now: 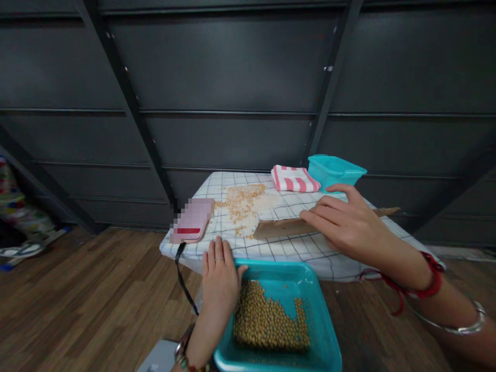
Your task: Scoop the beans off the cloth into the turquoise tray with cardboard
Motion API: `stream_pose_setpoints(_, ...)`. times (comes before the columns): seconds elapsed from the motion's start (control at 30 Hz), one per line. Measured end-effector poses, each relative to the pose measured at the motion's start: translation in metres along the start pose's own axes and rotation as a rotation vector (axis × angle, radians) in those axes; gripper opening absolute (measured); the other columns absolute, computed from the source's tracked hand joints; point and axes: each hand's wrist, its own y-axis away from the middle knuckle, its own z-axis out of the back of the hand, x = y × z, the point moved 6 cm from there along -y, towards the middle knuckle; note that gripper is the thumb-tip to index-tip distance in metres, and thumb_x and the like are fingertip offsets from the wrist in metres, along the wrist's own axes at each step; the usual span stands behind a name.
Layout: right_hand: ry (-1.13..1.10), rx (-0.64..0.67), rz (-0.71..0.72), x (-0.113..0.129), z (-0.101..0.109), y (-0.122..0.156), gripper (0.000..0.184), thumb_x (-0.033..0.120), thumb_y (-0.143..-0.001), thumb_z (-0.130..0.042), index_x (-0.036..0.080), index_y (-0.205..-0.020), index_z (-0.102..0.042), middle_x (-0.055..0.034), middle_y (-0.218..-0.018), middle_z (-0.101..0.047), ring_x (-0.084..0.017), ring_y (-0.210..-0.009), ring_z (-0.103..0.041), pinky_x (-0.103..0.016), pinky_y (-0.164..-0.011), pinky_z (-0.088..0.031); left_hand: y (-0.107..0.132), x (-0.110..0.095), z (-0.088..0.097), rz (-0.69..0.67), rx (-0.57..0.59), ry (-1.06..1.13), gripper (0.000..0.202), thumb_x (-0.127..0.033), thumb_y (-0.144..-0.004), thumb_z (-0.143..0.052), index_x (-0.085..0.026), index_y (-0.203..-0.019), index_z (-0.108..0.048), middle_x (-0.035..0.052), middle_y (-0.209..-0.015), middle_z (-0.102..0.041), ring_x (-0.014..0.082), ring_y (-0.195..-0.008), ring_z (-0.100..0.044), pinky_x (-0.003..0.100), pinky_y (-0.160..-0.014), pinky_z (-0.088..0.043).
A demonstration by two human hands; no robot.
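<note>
Cardboard strip (282,228) is standing on edge over the checked tablecloth (282,252), just beside scattered pale grains (245,199) too small to name surely, the right hand (344,223) pinching its upper edge. Sweeping seems the step in hand, likely calling next for a low edge. The left hand (220,279) is lying flat, thumb apart, at the teal basin's (328,323) corner, brownish beans (271,325) filling it partly.

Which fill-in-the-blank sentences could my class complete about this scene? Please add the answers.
1. The right hand holds a long, flat, ____ cardboard strip.
2. The ____ hand is at a corner of the rectangular turquoise plastic tray of small, round, tan grains.
3. The folded white cloth has ____ stripes.
4. In the picture, the small turquoise plastic basin stands to the ____ of that cloth.
Missing words: brown; left; pink; right.
</note>
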Motion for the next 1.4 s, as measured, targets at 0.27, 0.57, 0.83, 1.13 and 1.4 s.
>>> stream_pose_setpoints(0.27,-0.003,-0.039,-0.051,-0.006,0.007,0.009,0.023,0.001,-0.079,-0.039,0.014,-0.085,-0.058,-0.0021,-0.068,-0.063,-0.014,-0.067,-0.052,-0.037,-0.083,-0.034,0.002,0.002,-0.005,0.008,0.015,0.008,0.062,-0.048,-0.085,-0.028,0.001,-0.120,-0.043,0.0259,-0.126,-0.049,0.0342,-0.118,-0.043,0.051,-0.094,-0.036)
stream_pose_setpoints(0.57,0.024,-0.081,-0.003,0.004,-0.005,0.003,0.023,0.002,-0.081,-0.039,0.013,-0.084,-0.059,-0.0003,-0.066,-0.063,-0.013,-0.067,-0.051,-0.037,-0.081,-0.034,0.001,0.000,-0.001,0.020,0.023,0.007,0.061,-0.047,-0.084,-0.032,0.001,-0.120,-0.045,0.0256,-0.126,-0.049,0.0344,-0.118,-0.044,0.050,-0.094,-0.036)
stream_pose_setpoints(0.83,-0.024,-0.111,0.015,0.006,0.001,0.002,0.019,0.003,-0.081,-0.043,0.013,-0.084,-0.059,0.0010,-0.065,-0.062,-0.012,-0.066,-0.051,-0.036,-0.082,-0.035,-0.001,0.000,0.001,-0.007,0.004,-0.021,0.062,-0.047,-0.084,-0.032,0.001,-0.119,-0.047,0.0252,-0.124,-0.051,0.0352,-0.116,-0.046,0.050,-0.092,-0.039)
stream_pose_setpoints(1.13,-0.050,-0.128,0.027,0.011,0.000,0.000,0.015,0.006,-0.082,-0.046,0.013,-0.085,-0.059,0.0009,-0.066,-0.062,-0.011,-0.067,-0.051,-0.037,-0.082,-0.036,-0.001,0.000,-0.001,0.033,0.038,0.034,0.062,-0.047,-0.084,-0.033,0.001,-0.120,-0.045,0.0258,-0.127,-0.048,0.0351,-0.118,-0.043,0.051,-0.095,-0.035)
stream_pose_setpoints(1.4,-0.078,-0.142,0.012,0.008,0.007,0.006,0.015,0.005,-0.080,-0.047,0.015,-0.085,-0.057,0.0016,-0.068,-0.064,-0.010,-0.066,-0.052,-0.037,-0.084,-0.036,0.000,0.002,-0.007,0.047,0.021,0.067,0.063,-0.049,-0.084,-0.030,-0.002,-0.125,-0.040,0.0244,-0.128,-0.048,0.0341,-0.120,-0.041,0.052,-0.096,-0.033)
